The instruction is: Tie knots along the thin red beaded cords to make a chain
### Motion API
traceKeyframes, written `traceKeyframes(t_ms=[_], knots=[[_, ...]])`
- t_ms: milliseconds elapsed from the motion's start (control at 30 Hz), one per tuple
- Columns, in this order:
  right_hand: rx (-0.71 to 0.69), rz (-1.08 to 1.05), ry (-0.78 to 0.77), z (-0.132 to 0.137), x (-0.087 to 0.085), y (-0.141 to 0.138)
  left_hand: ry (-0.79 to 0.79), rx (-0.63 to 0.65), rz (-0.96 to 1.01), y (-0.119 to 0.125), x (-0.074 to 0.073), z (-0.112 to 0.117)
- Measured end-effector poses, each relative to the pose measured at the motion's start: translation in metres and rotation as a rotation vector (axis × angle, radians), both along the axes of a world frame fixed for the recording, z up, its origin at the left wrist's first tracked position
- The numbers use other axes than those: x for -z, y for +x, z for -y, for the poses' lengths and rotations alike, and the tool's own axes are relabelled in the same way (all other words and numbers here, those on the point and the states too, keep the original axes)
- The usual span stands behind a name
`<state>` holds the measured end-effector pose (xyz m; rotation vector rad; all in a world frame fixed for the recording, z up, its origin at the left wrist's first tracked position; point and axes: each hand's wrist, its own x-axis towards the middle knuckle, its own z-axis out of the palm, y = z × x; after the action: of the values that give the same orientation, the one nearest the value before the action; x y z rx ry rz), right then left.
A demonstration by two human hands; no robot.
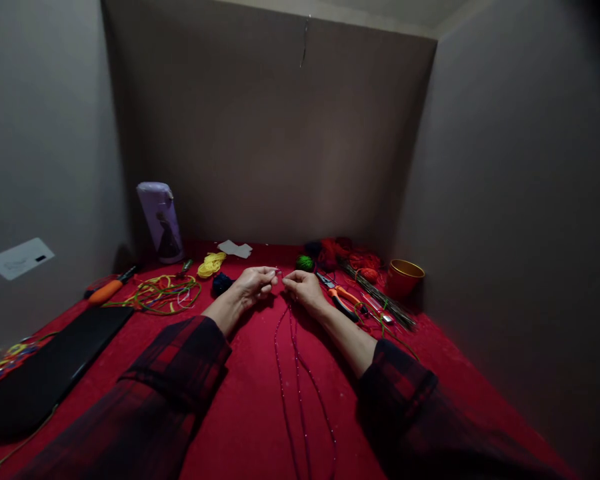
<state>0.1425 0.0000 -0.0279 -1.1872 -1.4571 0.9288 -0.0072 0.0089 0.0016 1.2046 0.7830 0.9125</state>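
Fingers (266, 273) pinch thin cords (296, 347), their upper ends seemingly hidden.

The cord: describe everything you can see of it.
The cord looks thin, purplish-red and textile-like, dotted with pale specks. Its upper part is pinched in the left hand and right hand. Below them, three slack strands run over the red cloth, the rightmost bowing outward, and leave the picture at the bottom. Whether it is one piece, I cannot tell.
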Motion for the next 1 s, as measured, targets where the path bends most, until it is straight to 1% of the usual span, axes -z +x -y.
traceKeyframes(t_ms=[100,167,267,367,467,533,633,767,867,933,1000], knots=[[-0.002,0.04,0.01,0.001,0.001,0.001,0.01,-0.007,0.004,0.004,0.001,0.004],[-0.015,0.047,0.014,0.002,0.001,0.001,0.063,-0.034,-0.054,0.007,0.002,0.005],[-0.051,0.033,0.005,0.004,-0.001,0.002,0.218,-0.08,-0.186,0.01,0.004,0.004],[-0.088,-0.026,-0.006,0.006,-0.003,0.001,0.383,-0.107,-0.301,0.011,0.006,0.003],[-0.121,-0.084,-0.013,0.006,-0.005,0.0,0.561,-0.181,-0.439,0.011,0.009,0.002],[-0.116,-0.102,-0.016,0.006,-0.006,0.0,0.676,-0.236,-0.538,0.011,0.01,0.003],[-0.089,-0.113,-0.024,0.005,-0.005,0.001,0.803,-0.27,-0.672,0.009,0.011,0.004],[-0.103,-0.142,-0.028,0.005,-0.005,0.002,0.904,-0.294,-0.831,0.006,0.008,0.008],[-0.104,-0.137,-0.029,0.006,-0.005,0.002,0.944,-0.325,-0.945,0.005,0.006,0.01],[-0.099,-0.127,-0.026,0.006,-0.005,0.001,0.932,-0.347,-0.956,0.006,0.006,0.01],[-0.103,-0.136,-0.02,0.006,-0.005,0.001,0.902,-0.37,-0.898,0.006,0.007,0.008]])
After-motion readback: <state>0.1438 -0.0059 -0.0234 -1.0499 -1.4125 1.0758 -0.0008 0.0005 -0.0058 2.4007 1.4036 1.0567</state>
